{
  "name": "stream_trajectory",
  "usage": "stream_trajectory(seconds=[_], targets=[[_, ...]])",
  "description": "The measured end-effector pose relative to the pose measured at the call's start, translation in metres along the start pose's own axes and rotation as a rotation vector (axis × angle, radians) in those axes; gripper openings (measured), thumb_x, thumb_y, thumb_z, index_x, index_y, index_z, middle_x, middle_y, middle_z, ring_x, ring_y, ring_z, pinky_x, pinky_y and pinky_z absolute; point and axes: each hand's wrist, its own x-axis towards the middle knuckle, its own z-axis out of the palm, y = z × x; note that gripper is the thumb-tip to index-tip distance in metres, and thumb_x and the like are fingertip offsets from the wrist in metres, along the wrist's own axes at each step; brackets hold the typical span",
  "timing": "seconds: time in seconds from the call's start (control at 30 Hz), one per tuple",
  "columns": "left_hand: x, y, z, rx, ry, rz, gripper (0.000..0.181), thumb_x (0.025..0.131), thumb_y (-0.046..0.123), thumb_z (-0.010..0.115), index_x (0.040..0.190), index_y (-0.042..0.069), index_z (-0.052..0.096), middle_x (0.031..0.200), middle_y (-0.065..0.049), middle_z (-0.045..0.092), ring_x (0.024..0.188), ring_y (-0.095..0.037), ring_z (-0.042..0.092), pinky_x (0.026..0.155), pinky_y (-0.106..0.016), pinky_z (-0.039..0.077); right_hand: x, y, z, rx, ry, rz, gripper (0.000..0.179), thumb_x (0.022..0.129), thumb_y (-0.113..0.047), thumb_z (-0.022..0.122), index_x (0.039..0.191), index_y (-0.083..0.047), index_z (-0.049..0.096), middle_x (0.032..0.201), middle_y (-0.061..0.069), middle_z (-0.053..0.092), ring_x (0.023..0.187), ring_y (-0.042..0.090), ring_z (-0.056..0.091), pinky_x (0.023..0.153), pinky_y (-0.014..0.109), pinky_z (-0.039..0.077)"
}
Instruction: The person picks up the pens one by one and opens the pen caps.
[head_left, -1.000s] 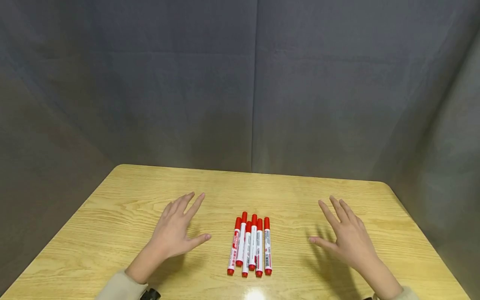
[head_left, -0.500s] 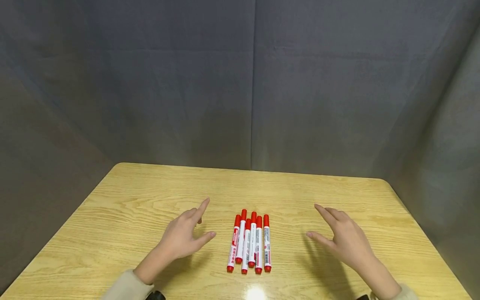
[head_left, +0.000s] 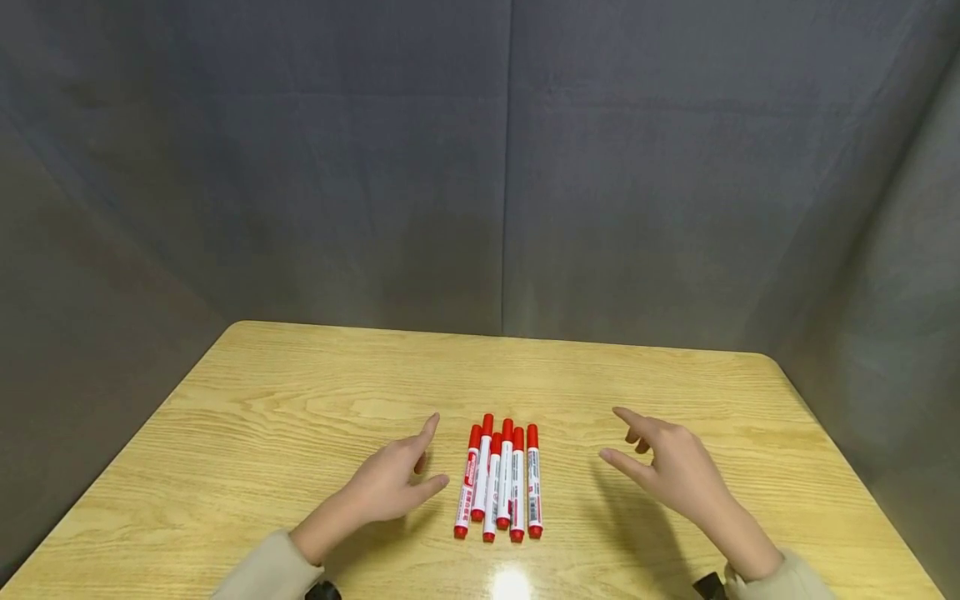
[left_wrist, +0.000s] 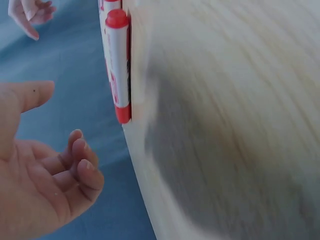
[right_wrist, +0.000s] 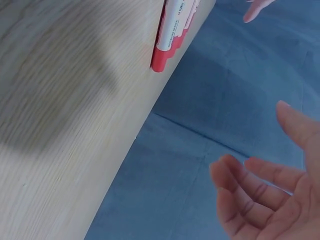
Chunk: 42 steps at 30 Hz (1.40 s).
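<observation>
Several red-capped white markers lie side by side on the wooden table, their caps toward the far edge. The leftmost marker (head_left: 467, 483) has a red label; the rightmost marker (head_left: 534, 482) sits slightly apart from the rest. My left hand (head_left: 386, 483) hovers just left of the row with nothing in it. In the left wrist view, a marker (left_wrist: 119, 65) lies beyond the loosely bent fingers and raised thumb of that hand (left_wrist: 45, 180). To the right of the row, my right hand (head_left: 678, 468) is also above the table, holding nothing, its index finger and thumb pointing toward the markers.
The wooden table (head_left: 337, 367) has rounded far corners. Behind it and along both sides hangs a dark grey cloth (head_left: 360, 192). Light sleeves (head_left: 270, 571) and dark wrist devices (head_left: 708, 586) show at the bottom of the head view.
Both hands have moved inward toward the markers, and their spread fingers have bent, leaving the index fingers and thumbs extended. The markers lie in the same arrangement.
</observation>
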Motion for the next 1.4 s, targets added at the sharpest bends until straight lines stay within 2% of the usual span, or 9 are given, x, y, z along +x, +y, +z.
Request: stream_trajectory(seconds=[0.17,0.5,0.73,0.87,1.07,1.17,1.3,1.4], targets=[[0.002,0.001,0.006,-0.033,-0.076,0.019,0.079,0.085,0.029,0.063,0.14,-0.009,0.021,0.059,0.006,0.042,0.047,-0.004,0.031,0.044,-0.021,0.032,0.006,-0.002,0.003,0.04,-0.011,-0.013,0.05,0.079,-0.032,0.07,0.115,0.001,0.061,0.076,0.002,0.062,0.062,0.007,0.056,0.053,0.023,0.044],[0.007,0.005,0.012,-0.078,-0.184,0.03,0.089,0.083,0.031,0.065,0.14,-0.012,0.013,0.053,0.007,0.043,0.043,-0.004,0.036,0.041,-0.02,0.033,0.018,-0.007,0.011,0.095,-0.075,-0.029,0.049,0.08,-0.031,0.069,0.116,0.001,0.06,0.075,-0.002,0.061,0.059,0.003,0.054,0.053,0.021,0.043],[0.012,0.008,0.02,-0.057,-0.269,-0.01,0.089,0.081,0.035,0.064,0.14,-0.012,0.016,0.046,0.009,0.036,0.038,-0.004,0.03,0.037,-0.02,0.027,0.029,-0.01,0.018,0.156,-0.113,-0.038,0.048,0.081,-0.03,0.068,0.116,0.002,0.06,0.075,-0.001,0.062,0.061,0.006,0.054,0.055,0.022,0.044],[0.013,0.011,0.023,-0.048,-0.311,-0.038,0.094,0.079,0.038,0.066,0.14,-0.011,0.014,0.047,0.008,0.038,0.038,-0.005,0.032,0.039,-0.021,0.031,0.034,-0.012,0.024,0.173,-0.126,-0.059,0.047,0.082,-0.03,0.067,0.116,0.003,0.06,0.075,0.0,0.063,0.06,0.006,0.054,0.054,0.022,0.043],[0.016,0.014,0.025,-0.018,-0.338,-0.048,0.097,0.077,0.042,0.068,0.14,-0.011,0.016,0.06,0.006,0.05,0.051,-0.007,0.043,0.05,-0.023,0.038,0.04,-0.014,0.03,0.163,-0.141,-0.082,0.047,0.081,-0.029,0.067,0.115,0.003,0.06,0.073,-0.001,0.062,0.059,0.005,0.053,0.053,0.021,0.043],[0.017,0.014,0.026,0.003,-0.341,-0.049,0.099,0.076,0.043,0.069,0.14,-0.011,0.017,0.069,0.005,0.051,0.058,-0.007,0.045,0.055,-0.024,0.04,0.042,-0.015,0.033,0.165,-0.151,-0.082,0.046,0.081,-0.028,0.068,0.115,0.003,0.06,0.073,0.0,0.062,0.059,0.006,0.053,0.054,0.021,0.043],[0.019,0.015,0.026,0.02,-0.352,-0.052,0.098,0.074,0.039,0.07,0.14,-0.011,0.016,0.065,0.005,0.054,0.057,-0.007,0.046,0.056,-0.023,0.04,0.043,-0.014,0.037,0.176,-0.159,-0.083,0.046,0.081,-0.027,0.068,0.115,0.003,0.06,0.072,0.0,0.062,0.058,0.007,0.053,0.053,0.021,0.043],[0.021,0.017,0.026,0.026,-0.359,-0.069,0.095,0.072,0.03,0.069,0.14,-0.011,0.016,0.059,0.005,0.051,0.052,-0.008,0.043,0.049,-0.023,0.037,0.044,-0.014,0.04,0.186,-0.164,-0.088,0.046,0.081,-0.027,0.068,0.115,0.004,0.06,0.071,-0.001,0.062,0.057,0.007,0.054,0.053,0.021,0.043]])
